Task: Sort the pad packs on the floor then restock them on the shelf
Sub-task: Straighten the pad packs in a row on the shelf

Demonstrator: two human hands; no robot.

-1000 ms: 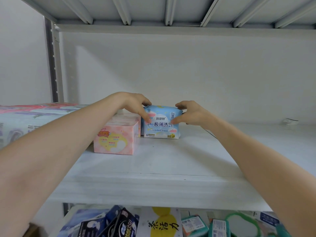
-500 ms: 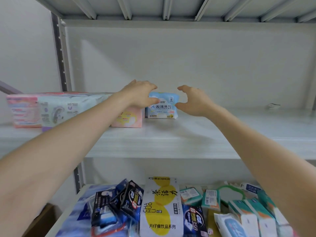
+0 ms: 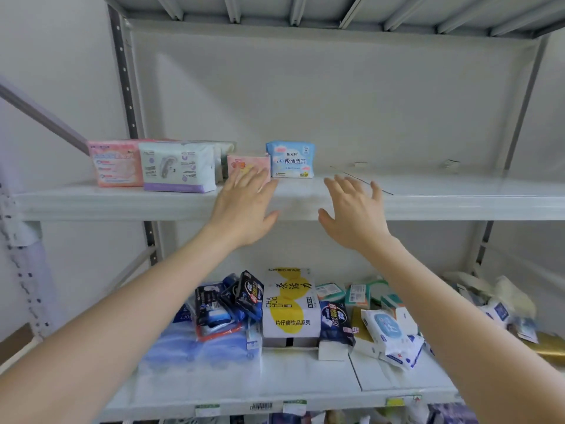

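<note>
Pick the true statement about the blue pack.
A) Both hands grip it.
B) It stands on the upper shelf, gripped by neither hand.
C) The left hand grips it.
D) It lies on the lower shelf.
B: the blue pack stands upright on the upper shelf, while the left hand and right hand are both open with straight fingers, holding nothing.

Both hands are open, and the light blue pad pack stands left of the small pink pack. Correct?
No: the head view shows the light blue pad pack right of the small pink pack. The left hand and right hand are open.
</note>
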